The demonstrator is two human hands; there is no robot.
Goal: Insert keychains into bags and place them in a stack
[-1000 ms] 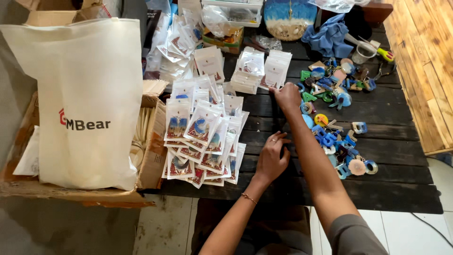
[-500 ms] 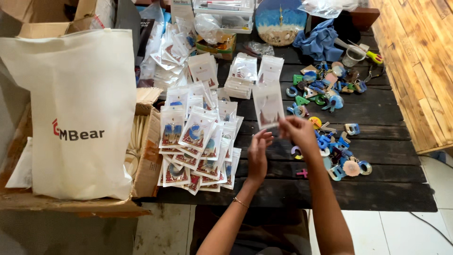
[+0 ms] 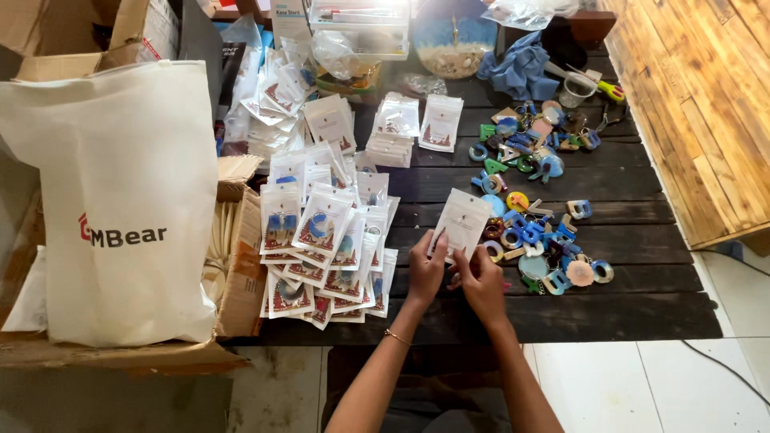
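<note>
Both my hands meet over the front of a dark wooden table [image 3: 626,305]. My left hand [image 3: 425,269] and my right hand [image 3: 481,281] hold one small white pouch [image 3: 461,223] upright between them, fingers at its lower edge. Left of my hands lies a spread of filled pouches [image 3: 325,240] showing blue and white trinkets. To the right lies a loose heap of coloured letter-shaped keychains and rings [image 3: 533,228].
Stacks of empty white pouches [image 3: 417,128] sit further back, with a clear plastic box [image 3: 361,24], a blue round dish [image 3: 453,32] and a blue cloth [image 3: 521,68]. A white tote bag [image 3: 120,200] stands in cardboard boxes [image 3: 241,273] at left. A light wooden surface [image 3: 706,104] is at right.
My right hand reached to the pouch stacks, took one pouch, and brought it back toward me. My left hand rose from the table edge and now grips the same pouch.
</note>
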